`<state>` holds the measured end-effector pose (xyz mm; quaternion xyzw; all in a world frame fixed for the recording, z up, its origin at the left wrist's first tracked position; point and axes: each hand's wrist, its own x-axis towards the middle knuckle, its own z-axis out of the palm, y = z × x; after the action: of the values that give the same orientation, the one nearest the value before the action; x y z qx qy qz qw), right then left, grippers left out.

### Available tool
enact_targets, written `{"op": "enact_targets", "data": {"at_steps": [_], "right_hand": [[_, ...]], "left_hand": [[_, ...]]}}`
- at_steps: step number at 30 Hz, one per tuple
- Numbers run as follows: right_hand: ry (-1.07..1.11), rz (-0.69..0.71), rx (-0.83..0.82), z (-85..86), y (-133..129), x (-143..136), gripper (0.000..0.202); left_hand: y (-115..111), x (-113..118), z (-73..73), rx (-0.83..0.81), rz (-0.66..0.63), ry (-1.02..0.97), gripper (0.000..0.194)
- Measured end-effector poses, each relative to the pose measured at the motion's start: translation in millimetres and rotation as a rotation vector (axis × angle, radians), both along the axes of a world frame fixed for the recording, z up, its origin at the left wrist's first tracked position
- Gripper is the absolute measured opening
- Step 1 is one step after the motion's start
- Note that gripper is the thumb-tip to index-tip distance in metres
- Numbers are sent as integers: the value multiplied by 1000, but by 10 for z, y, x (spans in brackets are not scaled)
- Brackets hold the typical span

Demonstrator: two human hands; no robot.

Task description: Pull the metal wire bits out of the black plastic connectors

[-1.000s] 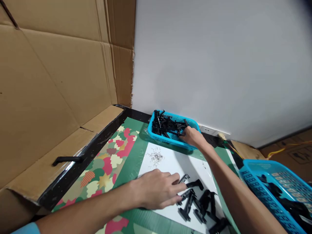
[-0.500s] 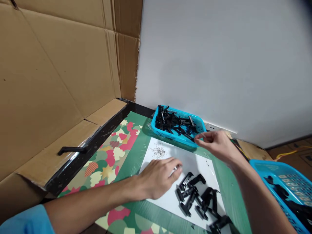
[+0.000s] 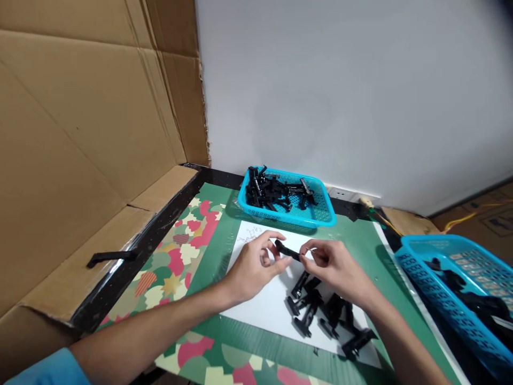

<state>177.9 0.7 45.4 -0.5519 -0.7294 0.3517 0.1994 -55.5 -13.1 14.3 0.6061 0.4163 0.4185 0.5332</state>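
Note:
In front of me, above the white sheet [image 3: 256, 315], my right hand [image 3: 334, 264] pinches one end of a slim black plastic part [image 3: 289, 251]. A thin, light wire-like piece [image 3: 309, 249] also sticks out at its fingertips. My left hand [image 3: 254, 266] is open, its thumb and index finger apart around the part's other end; whether the thumb touches it I cannot tell. Below my hands, several similar black plastic parts [image 3: 306, 315] lie in a loose pile. A small heap of thin wire pieces [image 3: 250, 233] lies partly hidden behind my left hand.
A blue basket [image 3: 288, 216] with more black parts stands against the wall. Another blue basket [image 3: 433, 299] with black pieces is at the right. One black part [image 3: 112, 256] rests on the cardboard ledge [image 3: 76, 267] at the left. A power strip [image 3: 348, 195] lies along the wall.
My right hand has come back from the far basket towards me with a black plastic part. My left hand has risen from the sheet and opened around the part's end. The view has shifted slightly.

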Motion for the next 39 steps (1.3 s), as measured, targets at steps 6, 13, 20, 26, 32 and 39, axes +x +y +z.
{"op": "enact_targets", "data": {"at_steps": [6,13,20,26,32,39], "right_hand": [[-60,152,-36,147,-27,76,28],[-79,90,82,6,259,-50,35],[-160,115,154,-180,518,-497,16],[-149,145,134,-261,596,-531,16],[-166,238,41,-152,650,-470,16],[161,113,-54,95,442,-195,30]], "left_hand": [[-94,-8,51,216,-108,442,35],[-296,56,-8,307,-142,764,40],[-256,31,35,367,-125,737,37],[-277,20,14,400,-148,739,38],[-250,10,8,284,-93,590,35],[-102,48,-50,-145,15,-259,51]]}}
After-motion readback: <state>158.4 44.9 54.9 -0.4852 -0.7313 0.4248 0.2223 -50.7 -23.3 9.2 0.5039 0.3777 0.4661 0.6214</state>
